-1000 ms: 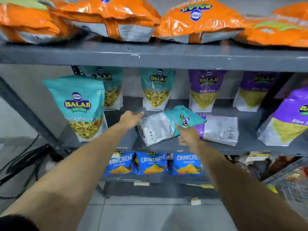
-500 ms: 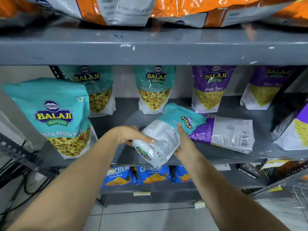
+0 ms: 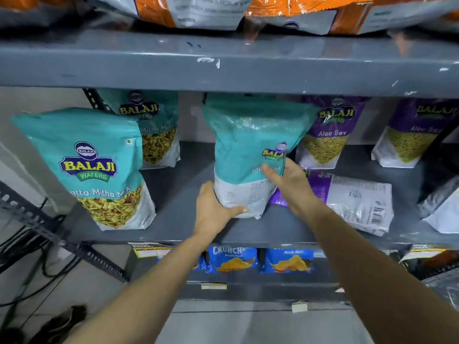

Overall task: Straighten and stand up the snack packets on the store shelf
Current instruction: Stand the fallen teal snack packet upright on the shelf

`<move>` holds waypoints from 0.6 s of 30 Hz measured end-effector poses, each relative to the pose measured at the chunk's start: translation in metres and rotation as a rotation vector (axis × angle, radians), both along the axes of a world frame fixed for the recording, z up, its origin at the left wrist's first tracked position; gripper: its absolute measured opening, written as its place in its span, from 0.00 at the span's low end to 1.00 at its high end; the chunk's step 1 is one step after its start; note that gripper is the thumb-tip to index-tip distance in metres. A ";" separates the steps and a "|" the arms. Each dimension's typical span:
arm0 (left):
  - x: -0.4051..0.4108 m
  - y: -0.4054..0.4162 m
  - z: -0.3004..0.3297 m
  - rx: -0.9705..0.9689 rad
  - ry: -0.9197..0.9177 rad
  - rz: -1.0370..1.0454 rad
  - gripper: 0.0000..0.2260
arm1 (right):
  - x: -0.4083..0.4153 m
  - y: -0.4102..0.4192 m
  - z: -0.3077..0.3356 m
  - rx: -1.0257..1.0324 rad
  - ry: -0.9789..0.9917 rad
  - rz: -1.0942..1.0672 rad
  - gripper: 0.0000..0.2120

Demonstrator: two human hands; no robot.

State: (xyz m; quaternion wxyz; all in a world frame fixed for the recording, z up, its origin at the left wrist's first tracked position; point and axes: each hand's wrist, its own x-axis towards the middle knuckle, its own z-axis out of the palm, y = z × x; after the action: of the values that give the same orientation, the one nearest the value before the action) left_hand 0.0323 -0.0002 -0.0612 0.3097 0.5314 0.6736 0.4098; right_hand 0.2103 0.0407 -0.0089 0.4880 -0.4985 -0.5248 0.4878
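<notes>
A teal snack packet (image 3: 248, 145) stands nearly upright in the middle of the grey shelf (image 3: 285, 229), its back side toward me. My left hand (image 3: 213, 209) grips its lower left corner, thumb across the white bottom. My right hand (image 3: 288, 180) holds its right edge. Just right of it a purple packet (image 3: 352, 199) lies flat, back side up. A teal packet (image 3: 99, 170) stands at the front left. Another teal packet (image 3: 154, 130) and two purple ones (image 3: 330, 135) (image 3: 417, 135) stand at the back.
An upper shelf board (image 3: 223, 63) with orange packets (image 3: 298, 11) overhangs close above. Blue chip bags (image 3: 233, 259) sit on the shelf below. Another packet (image 3: 442, 207) is at the right edge. Cables (image 3: 29, 264) lie on the floor at left.
The teal packet went from lying tilted on the shelf to standing nearly upright between both hands. The view moved closer to the shelf.
</notes>
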 end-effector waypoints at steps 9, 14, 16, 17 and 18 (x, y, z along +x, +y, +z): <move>-0.024 -0.007 -0.023 -0.037 -0.140 0.015 0.38 | 0.013 0.002 -0.023 -0.331 0.303 0.217 0.42; -0.027 -0.019 -0.023 0.009 -0.121 0.124 0.22 | 0.014 0.012 -0.043 -0.432 0.194 0.039 0.33; -0.027 -0.017 -0.023 0.019 -0.131 0.094 0.14 | 0.010 0.014 -0.043 -0.416 0.127 -0.023 0.23; -0.028 -0.016 -0.024 0.024 -0.148 0.087 0.10 | 0.008 0.015 -0.042 -0.406 0.080 -0.044 0.19; -0.030 -0.015 -0.023 0.031 -0.162 0.081 0.07 | 0.007 0.016 -0.043 -0.398 0.035 -0.051 0.17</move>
State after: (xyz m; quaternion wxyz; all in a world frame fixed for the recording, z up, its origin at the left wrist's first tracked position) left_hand 0.0020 -0.0152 -0.0843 0.3381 0.4733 0.6610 0.4740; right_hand 0.2174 0.0569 -0.0521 0.4012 -0.5896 -0.3966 0.5780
